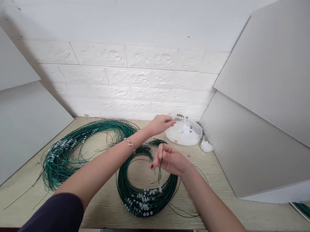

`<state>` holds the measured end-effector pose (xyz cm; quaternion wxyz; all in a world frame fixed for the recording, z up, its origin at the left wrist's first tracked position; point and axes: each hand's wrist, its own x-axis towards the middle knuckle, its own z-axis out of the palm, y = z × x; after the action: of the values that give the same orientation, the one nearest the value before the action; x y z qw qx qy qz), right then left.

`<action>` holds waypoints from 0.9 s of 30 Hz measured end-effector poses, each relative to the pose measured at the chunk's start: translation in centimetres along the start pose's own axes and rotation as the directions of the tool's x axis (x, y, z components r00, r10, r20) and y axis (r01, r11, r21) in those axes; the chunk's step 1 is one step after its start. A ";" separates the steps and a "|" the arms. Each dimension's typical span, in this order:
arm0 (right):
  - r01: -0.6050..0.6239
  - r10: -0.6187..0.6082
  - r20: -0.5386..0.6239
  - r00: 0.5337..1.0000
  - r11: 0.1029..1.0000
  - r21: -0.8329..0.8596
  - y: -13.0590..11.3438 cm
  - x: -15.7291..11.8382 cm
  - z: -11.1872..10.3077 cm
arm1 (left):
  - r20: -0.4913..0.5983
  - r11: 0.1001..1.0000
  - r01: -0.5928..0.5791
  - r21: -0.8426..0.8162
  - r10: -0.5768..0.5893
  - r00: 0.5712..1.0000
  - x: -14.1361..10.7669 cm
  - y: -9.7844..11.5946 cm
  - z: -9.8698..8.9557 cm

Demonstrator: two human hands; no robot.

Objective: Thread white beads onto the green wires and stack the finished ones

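My left hand reaches across to the near side of a clear plastic bag of small white pieces. Its fingers are curled together, and whatever may be in them is hidden. Below it, my right hand pinches a thin dark green wire that runs upright past the fingers, with a pale piece near its lower end. Underneath lies a round coil of dark green wires, with several rows of small clear beads along its near part.
A second, looser bundle of green wires with white beads spreads over the left of the table. A small white pouch sits beside the bag. Grey panels flank the table, and a white brick-pattern wall closes the back.
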<state>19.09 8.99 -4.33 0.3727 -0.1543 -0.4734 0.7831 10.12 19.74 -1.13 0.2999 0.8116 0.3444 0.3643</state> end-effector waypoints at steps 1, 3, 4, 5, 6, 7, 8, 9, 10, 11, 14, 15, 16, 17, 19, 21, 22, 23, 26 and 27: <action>-0.097 0.096 0.162 0.982 0.995 0.002 -0.3 -0.4 -0.1 | 0.087 0.989 -0.092 0.112 0.083 0.993 1.3 0.0 1.5; -0.260 0.260 0.390 0.883 0.964 -0.052 -0.9 -1.1 -0.3 | 0.255 0.915 -0.203 0.349 0.115 0.960 3.1 -0.4 4.7; -0.311 0.312 0.451 0.836 0.947 -0.079 -1.1 -1.3 -0.4 | 0.276 0.897 -0.206 0.392 0.099 0.956 3.7 -0.8 6.1; -0.341 0.343 0.485 0.804 0.935 -0.096 -1.4 -1.4 -0.5 | 0.276 0.879 -0.199 0.433 0.081 0.958 4.0 -1.2 7.4; -0.354 0.356 0.496 0.792 0.930 -0.103 -1.5 -1.5 -0.6 | 0.262 0.860 -0.186 0.475 0.063 0.963 4.2 -1.6 8.3; -0.356 0.359 0.493 0.792 0.929 -0.104 -1.7 -1.5 -0.6 | 0.247 0.844 -0.174 0.506 0.052 0.968 4.3 -2.1 9.1; -0.355 0.360 0.484 0.798 0.929 -0.106 -1.8 -1.4 -0.6 | 0.234 0.827 -0.167 0.537 0.044 0.971 4.4 -2.5 9.6; -0.353 0.361 0.479 0.800 0.929 -0.110 -1.8 -1.4 -0.6 | 0.228 0.809 -0.164 0.564 0.039 0.973 4.4 -2.9 9.9; -0.351 0.360 0.477 0.802 0.930 -0.111 -1.8 -1.3 -0.6 | 0.232 0.793 -0.168 0.586 0.035 0.972 4.5 -3.1 10.0; -0.346 0.353 0.480 0.803 0.932 -0.107 -1.7 -1.2 -0.6 | 0.243 0.778 -0.176 0.603 0.031 0.970 4.5 -3.4 10.0; -0.302 0.271 0.574 0.773 0.952 -0.043 -1.0 -0.7 -0.7 | 0.309 0.739 -0.215 0.638 0.010 0.951 4.8 -3.7 9.8; -0.284 0.233 0.610 0.757 0.959 -0.013 -0.7 -0.6 -0.8 | 0.333 0.725 -0.229 0.649 0.000 0.943 4.9 -3.8 9.7; -0.267 0.197 0.640 0.743 0.963 0.014 -0.5 -0.4 -0.9 | 0.354 0.711 -0.241 0.660 -0.011 0.935 4.9 -3.8 9.7; -0.255 0.170 0.660 0.732 0.966 0.035 -0.2 -0.3 -1.0 | 0.371 0.697 -0.251 0.672 -0.022 0.929 4.9 -3.8 9.6; -0.246 0.152 0.671 0.726 0.968 0.046 0.1 -0.1 -1.2 | 0.392 0.668 -0.265 0.695 -0.043 0.919 4.9 -3.9 9.6; -0.249 0.162 0.668 0.726 0.968 0.036 0.3 0.1 -1.3 | 0.399 0.643 -0.269 0.717 -0.061 0.915 4.9 -4.0 9.6; -0.251 0.171 0.660 0.731 0.968 0.027 0.4 0.2 -1.3 | 0.398 0.633 -0.267 0.727 -0.071 0.915 4.9 -4.0 9.6; -0.255 0.184 0.649 0.738 0.967 0.016 0.5 0.3 -1.4 | 0.394 0.624 -0.262 0.736 -0.081 0.915 4.9 -4.1 9.6; -0.269 0.225 0.597 0.770 0.963 -0.016 0.6 0.3 -1.4 | 0.375 0.606 -0.236 0.760 -0.112 0.920 5.2 -4.2 9.8; -0.272 0.233 0.584 0.777 0.962 -0.023 0.6 0.3 -1.4 | 0.368 0.603 -0.225 0.765 -0.122 0.922 5.4 -4.3 9.8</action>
<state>19.48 9.93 -5.49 0.1062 0.0422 -0.5148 0.8496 19.19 24.09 -7.68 -0.0423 0.9238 0.3803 0.0152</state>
